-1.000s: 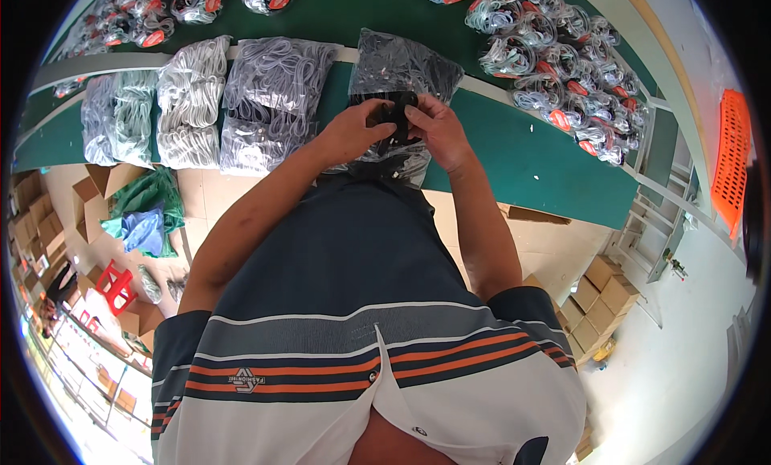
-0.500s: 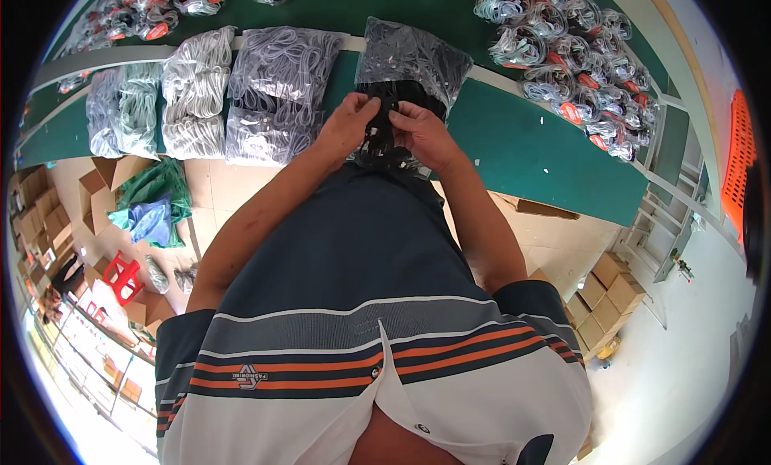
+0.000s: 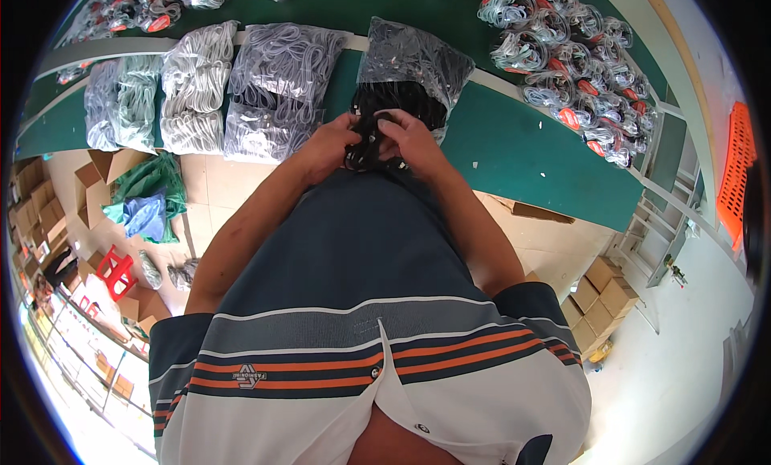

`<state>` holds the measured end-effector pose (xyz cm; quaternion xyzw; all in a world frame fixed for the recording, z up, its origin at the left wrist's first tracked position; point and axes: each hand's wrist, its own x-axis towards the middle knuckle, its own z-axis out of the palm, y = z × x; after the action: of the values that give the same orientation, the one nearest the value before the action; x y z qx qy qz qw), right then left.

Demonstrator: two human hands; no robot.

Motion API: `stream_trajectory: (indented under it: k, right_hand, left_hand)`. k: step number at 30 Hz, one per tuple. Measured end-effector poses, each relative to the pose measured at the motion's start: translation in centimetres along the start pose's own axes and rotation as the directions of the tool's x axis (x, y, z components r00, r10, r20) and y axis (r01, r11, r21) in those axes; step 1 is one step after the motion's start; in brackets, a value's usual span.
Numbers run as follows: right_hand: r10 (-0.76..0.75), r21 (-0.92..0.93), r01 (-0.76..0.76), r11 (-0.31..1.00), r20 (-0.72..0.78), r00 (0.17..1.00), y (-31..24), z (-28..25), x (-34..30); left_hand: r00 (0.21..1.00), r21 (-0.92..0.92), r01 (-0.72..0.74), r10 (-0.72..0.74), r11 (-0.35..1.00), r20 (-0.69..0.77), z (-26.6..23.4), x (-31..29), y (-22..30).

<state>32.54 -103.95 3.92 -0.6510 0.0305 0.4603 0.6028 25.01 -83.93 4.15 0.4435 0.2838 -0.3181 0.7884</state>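
Note:
My left hand (image 3: 328, 146) and my right hand (image 3: 414, 140) meet in front of my chest, both closed on a bundle of black cables (image 3: 379, 133). The bundle hangs at the near edge of the green table (image 3: 514, 148). Just beyond it lies a clear plastic bag of black cables (image 3: 414, 54), its open end toward my hands. My striped shirt fills the lower half of the view and hides my lap.
Clear bags of white and grey cables (image 3: 277, 87) lie in a row at the left of the table. Several small coiled cables with red tags (image 3: 574, 63) cover the far right. Cardboard boxes (image 3: 606, 296), a red stool (image 3: 115, 271) and green cloth (image 3: 152, 193) sit on the floor.
Both hands stay together on the black cable bundle, working it slightly. The view has shifted so the table and bags sit a little lower in the picture.

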Motion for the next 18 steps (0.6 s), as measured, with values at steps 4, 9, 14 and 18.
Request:
stream_trajectory:
  k: [4,9,14,18]
  right_hand:
    - [0.074,-0.121,-0.069,0.990,0.040,0.996,-0.4,0.6,-1.2]
    - [0.091,-0.161,-0.075,0.984,0.096,0.991,0.5,-0.3,-1.4]
    - [0.008,-0.058,0.001,0.998,0.162,0.987,-0.4,-0.6,-1.7]
    - [-0.006,-0.154,0.044,0.987,0.239,0.971,-1.7,1.1,-2.4]
  left_hand:
    - [0.998,0.224,0.045,-0.035,0.974,-0.053,-0.9,-1.1,-0.8]
    - [0.997,0.281,0.071,-0.074,0.957,0.000,-1.3,-1.9,-1.3]
    - [0.986,0.270,-0.014,-0.032,0.963,0.166,0.0,-2.6,-1.4]
    - [0.997,0.032,0.028,-0.030,0.999,0.075,2.3,-4.4,-0.5]
